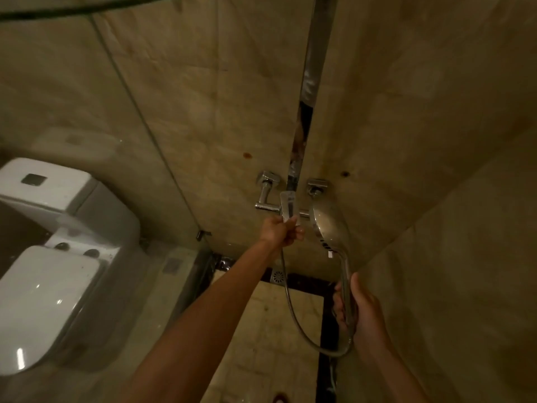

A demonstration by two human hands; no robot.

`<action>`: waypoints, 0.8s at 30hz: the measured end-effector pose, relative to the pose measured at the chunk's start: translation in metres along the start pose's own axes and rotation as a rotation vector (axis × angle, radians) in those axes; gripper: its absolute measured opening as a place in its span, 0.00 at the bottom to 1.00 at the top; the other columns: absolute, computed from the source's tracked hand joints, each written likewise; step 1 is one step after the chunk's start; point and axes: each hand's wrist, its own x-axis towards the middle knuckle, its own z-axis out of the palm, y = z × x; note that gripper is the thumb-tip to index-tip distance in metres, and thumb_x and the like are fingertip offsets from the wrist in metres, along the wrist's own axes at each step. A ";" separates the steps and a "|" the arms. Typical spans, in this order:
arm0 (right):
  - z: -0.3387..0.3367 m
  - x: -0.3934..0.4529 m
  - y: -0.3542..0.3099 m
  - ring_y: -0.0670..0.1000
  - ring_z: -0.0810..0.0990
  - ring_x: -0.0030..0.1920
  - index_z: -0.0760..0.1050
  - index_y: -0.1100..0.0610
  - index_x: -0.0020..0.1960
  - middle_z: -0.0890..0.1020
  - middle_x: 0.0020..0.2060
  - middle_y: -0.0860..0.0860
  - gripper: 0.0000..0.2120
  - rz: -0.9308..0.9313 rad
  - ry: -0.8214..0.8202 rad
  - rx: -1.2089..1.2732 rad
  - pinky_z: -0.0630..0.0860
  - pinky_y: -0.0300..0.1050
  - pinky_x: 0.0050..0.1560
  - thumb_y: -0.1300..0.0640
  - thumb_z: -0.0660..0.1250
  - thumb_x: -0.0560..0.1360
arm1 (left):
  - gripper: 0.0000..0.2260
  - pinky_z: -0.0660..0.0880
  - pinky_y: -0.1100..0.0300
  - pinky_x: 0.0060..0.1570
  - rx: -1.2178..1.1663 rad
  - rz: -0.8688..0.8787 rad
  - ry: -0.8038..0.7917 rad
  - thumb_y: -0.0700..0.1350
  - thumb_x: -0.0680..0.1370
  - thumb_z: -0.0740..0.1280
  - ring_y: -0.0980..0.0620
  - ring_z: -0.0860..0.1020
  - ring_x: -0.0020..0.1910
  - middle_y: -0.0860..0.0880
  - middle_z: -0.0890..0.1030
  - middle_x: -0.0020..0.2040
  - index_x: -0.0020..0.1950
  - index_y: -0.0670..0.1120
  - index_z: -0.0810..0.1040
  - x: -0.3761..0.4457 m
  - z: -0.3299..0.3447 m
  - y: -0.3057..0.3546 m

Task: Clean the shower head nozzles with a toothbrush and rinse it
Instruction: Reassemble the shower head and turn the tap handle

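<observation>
**tilefan:** ok so what are the hands doing here? Hard to read in this light.

**rinse_guy:** Left arm is stretched way out toward the wall, left hand [281, 230] wrapped around the flat chrome mixer lever [287, 205], thumb lying up along the front of it. Right hand [358, 306] is closer to the camera and lower, fingers curled around the handle of the shower head [328, 228], so that one's gripping too.

**tilefan:** and where's the shower head pointing?

**rinse_guy:** It's held upright, just right of the lever and close to the wall. You see its shiny back, so the nozzle face is turned away toward the wall, mostly hidden. The metal hose [293, 309] runs down from near the lever, loops under the right hand and comes back up into the bottom of the handle.

**tilefan:** water running? any toothbrush?

**rinse_guy:** Can't tell about water, too dim and blurry.

**tilefan:** anything holding stuff, buckets, basins?

**rinse_guy:** Only thing like that is the toilet [49, 286] on the left behind a glass panel [139, 146], lid down. There's a floor drain [278, 276] by the wall under the left forearm, plus two chrome wall fittings [267, 179] either side of the vertical riser pipe [316, 53].
</observation>
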 end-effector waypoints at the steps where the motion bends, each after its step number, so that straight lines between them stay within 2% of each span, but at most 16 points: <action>1: 0.002 0.000 -0.001 0.48 0.69 0.24 0.79 0.57 0.42 0.75 0.28 0.52 0.24 -0.004 -0.010 -0.003 0.62 0.41 0.25 0.35 0.60 0.73 | 0.12 0.73 0.63 0.27 0.007 0.007 0.016 0.44 0.80 0.66 0.53 0.81 0.29 0.48 0.84 0.34 0.57 0.37 0.76 -0.001 0.001 -0.001; 4: 0.005 0.001 -0.006 0.48 0.69 0.24 0.80 0.55 0.40 0.75 0.28 0.51 0.24 -0.030 -0.014 -0.013 0.60 0.41 0.27 0.35 0.60 0.73 | 0.13 0.74 0.62 0.28 0.051 0.020 0.052 0.44 0.79 0.66 0.53 0.81 0.29 0.48 0.84 0.33 0.57 0.36 0.77 -0.003 0.004 -0.001; 7: 0.006 0.004 -0.010 0.47 0.69 0.24 0.79 0.57 0.41 0.76 0.27 0.51 0.24 -0.073 0.014 -0.008 0.62 0.39 0.24 0.36 0.61 0.73 | 0.12 0.73 0.60 0.29 0.064 0.015 0.070 0.43 0.79 0.67 0.53 0.80 0.26 0.47 0.83 0.33 0.57 0.35 0.77 -0.005 0.004 0.006; 10: 0.001 0.005 -0.005 0.48 0.70 0.25 0.81 0.55 0.39 0.77 0.28 0.52 0.23 -0.100 0.036 -0.008 0.65 0.41 0.26 0.35 0.62 0.73 | 0.08 0.71 0.57 0.31 0.058 -0.019 0.081 0.41 0.79 0.67 0.53 0.77 0.24 0.45 0.81 0.32 0.52 0.36 0.77 -0.006 0.001 0.017; 13: -0.010 0.004 0.009 0.50 0.72 0.28 0.81 0.57 0.42 0.77 0.29 0.53 0.24 -0.079 0.076 -0.032 0.65 0.43 0.31 0.36 0.63 0.73 | 0.04 0.68 0.59 0.28 0.056 -0.049 0.077 0.39 0.79 0.65 0.54 0.75 0.21 0.45 0.80 0.29 0.46 0.39 0.76 -0.007 0.002 0.029; 17: -0.021 0.003 0.029 0.51 0.69 0.27 0.79 0.60 0.43 0.75 0.29 0.54 0.25 -0.020 0.098 -0.030 0.63 0.42 0.27 0.37 0.62 0.74 | 0.02 0.66 0.64 0.24 0.021 -0.075 0.055 0.38 0.80 0.64 0.56 0.74 0.22 0.45 0.79 0.34 0.51 0.41 0.74 -0.008 0.002 0.045; 20: -0.024 0.004 0.039 0.52 0.68 0.27 0.77 0.62 0.45 0.75 0.30 0.56 0.24 -0.013 0.106 0.000 0.61 0.43 0.28 0.39 0.62 0.74 | 0.02 0.65 0.66 0.23 -0.004 -0.118 0.009 0.38 0.81 0.62 0.57 0.74 0.22 0.45 0.78 0.35 0.49 0.42 0.72 -0.010 0.001 0.051; 24: -0.029 0.008 0.049 0.52 0.69 0.27 0.77 0.62 0.46 0.76 0.30 0.56 0.23 -0.021 0.119 0.012 0.62 0.43 0.28 0.40 0.63 0.74 | 0.03 0.65 0.67 0.22 0.040 -0.118 -0.009 0.38 0.81 0.62 0.57 0.73 0.21 0.45 0.77 0.35 0.47 0.42 0.72 -0.008 -0.001 0.053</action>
